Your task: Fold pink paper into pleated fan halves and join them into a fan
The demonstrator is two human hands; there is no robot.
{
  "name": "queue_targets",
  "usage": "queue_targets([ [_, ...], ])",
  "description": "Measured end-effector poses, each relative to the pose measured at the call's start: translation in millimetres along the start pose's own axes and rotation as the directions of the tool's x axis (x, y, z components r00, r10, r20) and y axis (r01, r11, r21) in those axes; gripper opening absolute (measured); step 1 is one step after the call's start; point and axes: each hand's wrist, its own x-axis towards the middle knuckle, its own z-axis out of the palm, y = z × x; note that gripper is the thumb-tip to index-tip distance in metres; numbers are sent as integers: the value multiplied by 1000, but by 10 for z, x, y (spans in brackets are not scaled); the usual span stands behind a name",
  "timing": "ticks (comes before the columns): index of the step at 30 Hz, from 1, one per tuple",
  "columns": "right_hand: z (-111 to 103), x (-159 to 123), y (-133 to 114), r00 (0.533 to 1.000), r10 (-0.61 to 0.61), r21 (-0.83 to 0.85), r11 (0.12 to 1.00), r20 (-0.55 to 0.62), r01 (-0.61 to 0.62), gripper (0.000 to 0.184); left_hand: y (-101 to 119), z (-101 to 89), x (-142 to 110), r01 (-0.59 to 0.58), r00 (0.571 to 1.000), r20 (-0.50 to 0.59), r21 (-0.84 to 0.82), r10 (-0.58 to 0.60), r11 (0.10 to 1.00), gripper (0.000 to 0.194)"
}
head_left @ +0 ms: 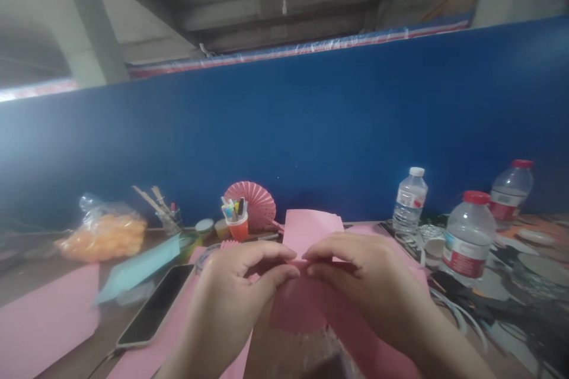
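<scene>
My left hand [249, 275] and my right hand [355, 266] meet near the middle of the view, each pinching a sheet of pink paper [300, 305] between thumb and fingertips. The pinches sit close together along what looks like a fold or edge of the sheet. Part of the sheet hangs below my fingers, over the brown table [284, 352]. Behind it stands or lies a lighter pink sheet [313, 228]. A round pleated pink paper fan [258, 204] is propped against the blue partition, left of my hands.
Left of my hands lie a phone [155, 305], a light-blue paper piece [140, 269] and a clear bag of orange stuff [106, 234]. An orange cup of pens [237, 228] stands behind. Several plastic bottles [469, 240] and cables [457, 311] crowd the right. A blue partition [284, 130] rises behind.
</scene>
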Motion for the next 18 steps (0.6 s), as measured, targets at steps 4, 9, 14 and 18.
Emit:
queue_targets([
  [4, -7, -7, -13, 1000, -12, 4, 1000, 3, 12, 17, -23, -2, -23, -13, 1000, -3, 13, 13, 1000, 12],
  [9, -15, -2, -6, 1000, -13, -13, 1000, 28, 14, 16, -37, -19, -30, -60, 998, -27, 14, 60, 998, 12],
  [14, -15, -1, -6, 998, -24, -8, 1000, 54, 25, 16, -27, -51, -20, -150, 989, 11, 44, 150, 988, 10],
  [18, -19, -1, -38, 999, -25, -28, 999, 46, 26, 17, -24, -47, -8, -158, 987, -4, 104, 159, 982, 10],
])
